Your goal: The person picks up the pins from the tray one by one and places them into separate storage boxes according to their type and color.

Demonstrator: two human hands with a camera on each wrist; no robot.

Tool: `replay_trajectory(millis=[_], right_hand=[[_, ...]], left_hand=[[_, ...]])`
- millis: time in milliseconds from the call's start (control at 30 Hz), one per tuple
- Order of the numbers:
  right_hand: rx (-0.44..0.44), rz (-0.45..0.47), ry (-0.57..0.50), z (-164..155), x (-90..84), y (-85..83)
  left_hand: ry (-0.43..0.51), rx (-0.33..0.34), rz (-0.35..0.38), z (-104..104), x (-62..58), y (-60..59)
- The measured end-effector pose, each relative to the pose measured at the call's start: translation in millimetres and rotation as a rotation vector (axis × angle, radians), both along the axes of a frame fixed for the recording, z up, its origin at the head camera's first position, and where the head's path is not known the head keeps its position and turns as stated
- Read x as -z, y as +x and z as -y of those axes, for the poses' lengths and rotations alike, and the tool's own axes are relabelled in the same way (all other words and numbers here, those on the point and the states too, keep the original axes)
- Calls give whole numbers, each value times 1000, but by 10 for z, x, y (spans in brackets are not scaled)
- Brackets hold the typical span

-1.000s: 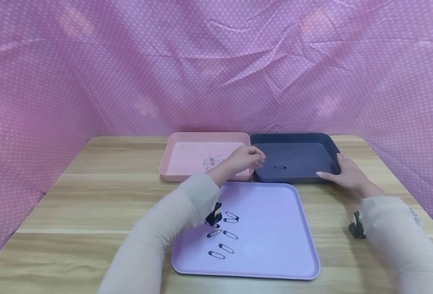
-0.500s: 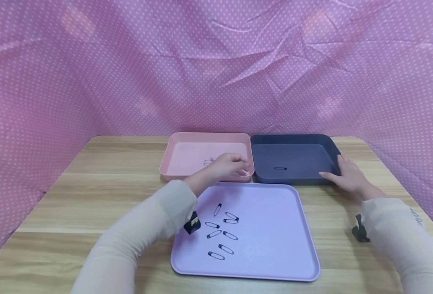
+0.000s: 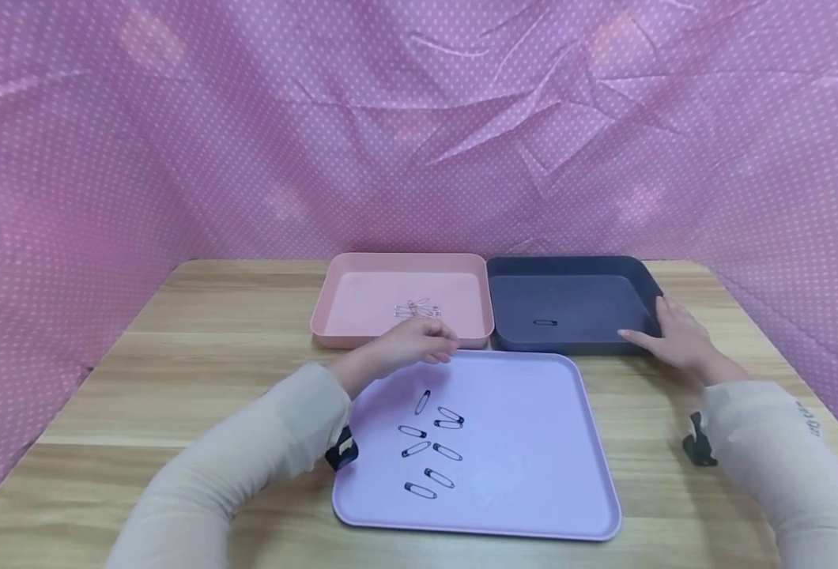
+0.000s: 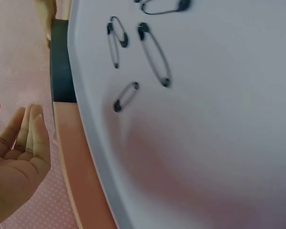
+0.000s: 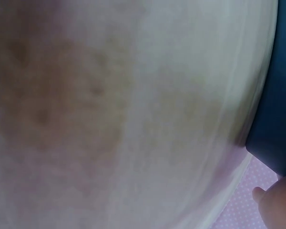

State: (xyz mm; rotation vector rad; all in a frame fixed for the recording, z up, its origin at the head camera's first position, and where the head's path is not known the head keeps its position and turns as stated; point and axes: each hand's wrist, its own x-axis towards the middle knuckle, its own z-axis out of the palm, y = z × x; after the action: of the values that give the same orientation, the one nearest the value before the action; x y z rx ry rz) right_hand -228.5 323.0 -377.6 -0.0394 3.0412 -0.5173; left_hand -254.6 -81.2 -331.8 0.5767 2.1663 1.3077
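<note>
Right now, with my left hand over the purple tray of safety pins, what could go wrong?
The black safety pins lie close together on the purple tray, so your left hand might lift two at once. Your left sleeve overlaps that tray's edge and could nudge it. Your right hand only rests against the dark tray, which could slide.

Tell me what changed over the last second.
The left hand drew back from over the dark tray, past the pink tray, to the lilac tray's far edge, holding nothing. The right hand stayed resting on the dark tray's right side. Trays and safety pins did not move.
</note>
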Motion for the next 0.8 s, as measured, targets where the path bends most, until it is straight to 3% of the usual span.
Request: replay_trajectory(millis=[533,800], right_hand=[[2,39,-14,6,-24,0],[4,49,-4,-4,-12,-12]], left_hand=[[-91,113,10,330,127,84],[-163,144,-35,390,196,69]])
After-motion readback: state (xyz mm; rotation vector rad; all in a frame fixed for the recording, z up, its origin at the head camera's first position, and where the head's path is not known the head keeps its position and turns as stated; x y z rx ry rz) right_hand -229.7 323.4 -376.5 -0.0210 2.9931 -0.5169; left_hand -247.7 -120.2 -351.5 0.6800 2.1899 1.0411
